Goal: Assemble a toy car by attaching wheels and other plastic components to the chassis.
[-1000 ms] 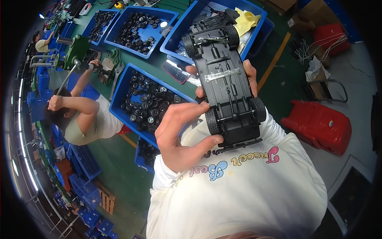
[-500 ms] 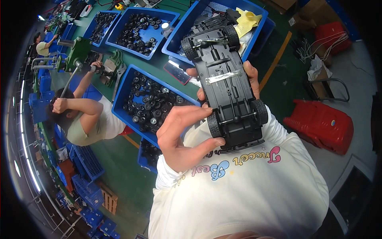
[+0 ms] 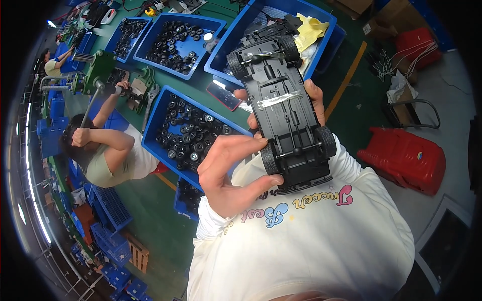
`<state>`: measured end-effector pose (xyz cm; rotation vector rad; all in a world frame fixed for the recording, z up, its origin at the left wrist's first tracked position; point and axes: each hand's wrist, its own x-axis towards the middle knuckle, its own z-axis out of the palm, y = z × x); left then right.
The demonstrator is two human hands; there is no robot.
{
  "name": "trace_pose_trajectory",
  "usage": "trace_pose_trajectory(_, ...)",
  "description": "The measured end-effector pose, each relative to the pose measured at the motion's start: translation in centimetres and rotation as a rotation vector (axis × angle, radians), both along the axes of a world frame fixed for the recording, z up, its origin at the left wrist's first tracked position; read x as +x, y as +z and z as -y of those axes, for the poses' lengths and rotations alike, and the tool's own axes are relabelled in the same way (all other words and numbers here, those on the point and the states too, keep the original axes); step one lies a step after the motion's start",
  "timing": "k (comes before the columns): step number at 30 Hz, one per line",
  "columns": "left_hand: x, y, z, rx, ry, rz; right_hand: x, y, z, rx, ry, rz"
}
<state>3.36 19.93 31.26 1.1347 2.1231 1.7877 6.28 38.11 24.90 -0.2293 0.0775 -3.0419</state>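
Observation:
In front of my chest is a black toy car chassis [image 3: 287, 114], its underside facing up, with a knobbly wheel at each corner and strips of clear tape across it. My right hand [image 3: 315, 95] grips the chassis from behind; its thumb lies along the right side and its fingertips show at the left edge. My left hand [image 3: 226, 170] closes thumb and forefinger on the near left wheel [image 3: 270, 158], the thumb at its near end. The palm side of my right hand is hidden by the chassis.
A blue bin of small black wheels [image 3: 165, 108] stands close on the left, with another wheel bin [image 3: 201, 20] beyond. A larger blue bin [image 3: 321, 45] holds black parts and yellow cloth. A phone [image 3: 224, 94] lies between. Left, a co-worker [image 3: 113, 150] handles a lever press [image 3: 100, 67].
The chassis's far end has tipped slightly left and toward me, while both my hands keep their hold. At the left, the co-worker's hand on the lever has shifted slightly.

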Motion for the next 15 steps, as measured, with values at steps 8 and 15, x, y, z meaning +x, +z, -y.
trace_pose_trajectory(8,-0.1,0.4,-0.1,-0.008,0.001,-0.007,-0.1,0.3,-0.1,-0.037,0.017,0.003)
trace_pose_trajectory(15,-0.1,0.7,0.0,-0.015,0.007,-0.029,0.0,1.6,0.3,-0.002,-0.025,0.030)
